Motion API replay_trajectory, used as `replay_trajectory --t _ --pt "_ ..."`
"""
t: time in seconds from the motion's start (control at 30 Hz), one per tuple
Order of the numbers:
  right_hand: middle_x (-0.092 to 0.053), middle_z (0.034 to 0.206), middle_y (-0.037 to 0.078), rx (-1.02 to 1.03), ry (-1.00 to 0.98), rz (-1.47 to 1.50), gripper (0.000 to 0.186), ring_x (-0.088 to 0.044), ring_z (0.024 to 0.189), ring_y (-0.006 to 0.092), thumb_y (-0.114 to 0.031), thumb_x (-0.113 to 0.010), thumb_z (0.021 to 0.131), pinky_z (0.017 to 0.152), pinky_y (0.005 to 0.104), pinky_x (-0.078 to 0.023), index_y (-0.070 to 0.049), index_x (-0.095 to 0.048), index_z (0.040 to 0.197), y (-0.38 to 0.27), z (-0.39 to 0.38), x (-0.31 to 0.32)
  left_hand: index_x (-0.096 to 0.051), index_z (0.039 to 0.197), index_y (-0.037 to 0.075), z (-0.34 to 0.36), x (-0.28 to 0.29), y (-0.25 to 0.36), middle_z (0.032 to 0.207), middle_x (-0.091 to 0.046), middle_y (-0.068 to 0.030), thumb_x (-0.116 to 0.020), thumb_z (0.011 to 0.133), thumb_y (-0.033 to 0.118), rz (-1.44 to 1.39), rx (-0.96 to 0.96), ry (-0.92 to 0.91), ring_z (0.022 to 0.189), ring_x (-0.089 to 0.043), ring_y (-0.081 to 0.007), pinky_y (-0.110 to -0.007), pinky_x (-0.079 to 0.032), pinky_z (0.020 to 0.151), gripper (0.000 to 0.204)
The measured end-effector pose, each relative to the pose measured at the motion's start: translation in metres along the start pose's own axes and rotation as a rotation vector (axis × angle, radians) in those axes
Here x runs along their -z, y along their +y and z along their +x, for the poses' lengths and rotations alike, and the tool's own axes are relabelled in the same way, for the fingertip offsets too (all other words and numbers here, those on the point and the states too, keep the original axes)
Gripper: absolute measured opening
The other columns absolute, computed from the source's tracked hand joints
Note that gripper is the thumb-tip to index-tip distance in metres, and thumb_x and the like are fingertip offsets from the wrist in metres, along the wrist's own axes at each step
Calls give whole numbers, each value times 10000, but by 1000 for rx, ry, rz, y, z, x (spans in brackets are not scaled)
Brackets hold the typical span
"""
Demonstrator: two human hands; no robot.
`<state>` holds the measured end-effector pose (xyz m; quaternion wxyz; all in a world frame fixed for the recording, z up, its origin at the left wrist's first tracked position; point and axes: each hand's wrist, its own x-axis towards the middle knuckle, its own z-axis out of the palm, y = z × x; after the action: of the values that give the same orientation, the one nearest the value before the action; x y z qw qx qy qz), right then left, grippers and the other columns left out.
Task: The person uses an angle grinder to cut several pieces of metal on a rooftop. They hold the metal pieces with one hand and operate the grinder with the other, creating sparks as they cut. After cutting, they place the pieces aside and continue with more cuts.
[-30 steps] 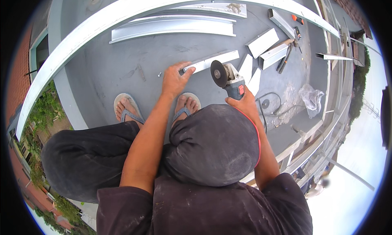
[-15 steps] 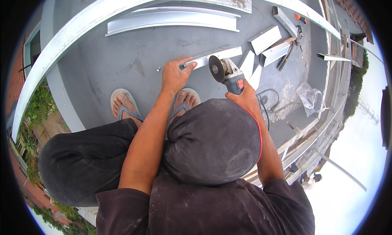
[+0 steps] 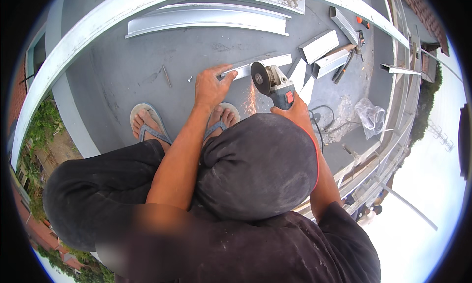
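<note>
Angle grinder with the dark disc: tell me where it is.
Head view, centre-right: the angle grinder is in the right hand, its disc beside the short metal strip under the left hand.

The strip (image 3: 255, 65) under the left hand (image 3: 210, 87) is pale, smooth sheet metal with a dull sheen, like the long channels (image 3: 206, 21) and short offcuts (image 3: 320, 46) nearby. The grinder (image 3: 275, 85) in the right hand (image 3: 299, 113) has a dark, matt abrasive disc and a grey metal head with a plastic body. The floor (image 3: 147, 56) is matt grey, slightly rough and dusty. The trousers (image 3: 98, 184) are dark, dusty cloth. The bag (image 3: 371, 116) is clear, crinkled plastic.
</note>
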<state>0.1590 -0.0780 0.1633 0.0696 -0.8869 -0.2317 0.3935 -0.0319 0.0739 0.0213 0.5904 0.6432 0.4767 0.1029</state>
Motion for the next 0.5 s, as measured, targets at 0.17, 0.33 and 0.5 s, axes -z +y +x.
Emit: replay_trajectory --t 0.17,0.33,0.5 --pt "-783 1184 333 23 42 -15 745 -768 1134 463 -279 -823 803 1033 502 -575 139 -610 1382 7 -1 -5 -845 1297 54 0 0 2 1318 -811 -218 -806 989 410 8 -10 3 1258 -774 -364 -418 -566 1113 471" --pt "-786 1195 321 -27 14 -2 727 -772 1140 452 -280 -827 803 1037 492 -577 119 -622 1376 -2 -4 -4 -846 1293 52 -1 0 2 1307 -817 -213 -807 990 418 24 -22 16 1227 -787 -356 -418 -578 1085 476" --pt "-787 1219 307 -26 18 -11 724 -772 1157 441 -291 -830 802 1039 485 -577 108 -628 1372 -5 -5 -3 -847 1287 50 0 1 3 1299 -821 -210 -819 981 403 -28 20 -10 1189 -799 -349 -421 -592 1059 468"
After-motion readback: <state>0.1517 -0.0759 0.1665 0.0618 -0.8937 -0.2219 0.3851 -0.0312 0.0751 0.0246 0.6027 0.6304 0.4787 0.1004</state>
